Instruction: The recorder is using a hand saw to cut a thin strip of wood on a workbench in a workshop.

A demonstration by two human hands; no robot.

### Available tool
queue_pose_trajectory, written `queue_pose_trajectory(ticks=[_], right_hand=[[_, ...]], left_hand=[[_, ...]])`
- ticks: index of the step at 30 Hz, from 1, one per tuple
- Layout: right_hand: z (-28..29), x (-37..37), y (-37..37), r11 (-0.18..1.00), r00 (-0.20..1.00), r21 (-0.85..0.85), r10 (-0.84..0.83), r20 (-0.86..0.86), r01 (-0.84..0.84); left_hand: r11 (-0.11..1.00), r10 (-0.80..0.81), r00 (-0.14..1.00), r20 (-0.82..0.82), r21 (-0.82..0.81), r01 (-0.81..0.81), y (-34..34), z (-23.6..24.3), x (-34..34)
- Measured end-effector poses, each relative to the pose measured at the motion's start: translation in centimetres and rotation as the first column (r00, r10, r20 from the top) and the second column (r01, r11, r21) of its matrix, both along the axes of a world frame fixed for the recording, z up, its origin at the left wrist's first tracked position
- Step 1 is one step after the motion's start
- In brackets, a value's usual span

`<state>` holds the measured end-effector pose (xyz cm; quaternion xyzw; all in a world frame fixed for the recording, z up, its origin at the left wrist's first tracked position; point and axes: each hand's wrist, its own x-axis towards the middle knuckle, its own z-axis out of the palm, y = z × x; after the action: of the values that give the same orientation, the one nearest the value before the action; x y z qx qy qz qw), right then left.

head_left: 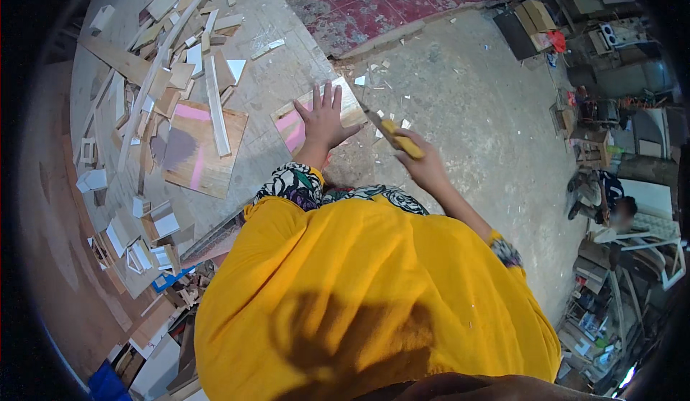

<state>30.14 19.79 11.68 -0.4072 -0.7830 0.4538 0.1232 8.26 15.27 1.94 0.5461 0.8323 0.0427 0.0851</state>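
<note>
My left hand (323, 122) lies flat with spread fingers on a wooden board (289, 126) marked with pink paint, at the corner of a work table. The board's right end reaches past the table edge. My right hand (422, 165) is closed around the yellow handle of a handsaw (399, 139). Its blade, seen foreshortened, points up and left, with the tip at or close to the board's right edge; whether it touches the wood I cannot tell.
Wood strips and offcuts (162, 74) crowd the table's left side. A second pink-striped board (215, 167) lies nearer. White scraps (359, 81) dot the concrete floor (489, 113). At far right a person (600, 192) is among stacked furniture and clutter.
</note>
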Motion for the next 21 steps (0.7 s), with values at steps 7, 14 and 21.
queue_pose_trajectory(ticks=[7, 14, 21], right_hand=[[-3.8, 1.9, -1.6, 0.982, 0.998, -0.189, 0.007, 0.057, 0.004], [0.3, 5.9, -1.0, 0.973, 0.988, -0.186, -0.119, 0.099, 0.136], [3.5, 6.1, -1.7, 0.975, 0.980, -0.115, -0.197, -0.035, 0.192]], left_hand=[[0.998, 0.004, 1.000, -0.003, -0.068, -0.005, 0.1, 0.4, -0.2], [0.999, 0.010, 1.000, 0.000, -0.039, -0.010, 0.1, 0.2, -0.4], [0.999, 0.004, 1.000, 0.006, -0.036, -0.004, -0.2, 0.7, -0.5]])
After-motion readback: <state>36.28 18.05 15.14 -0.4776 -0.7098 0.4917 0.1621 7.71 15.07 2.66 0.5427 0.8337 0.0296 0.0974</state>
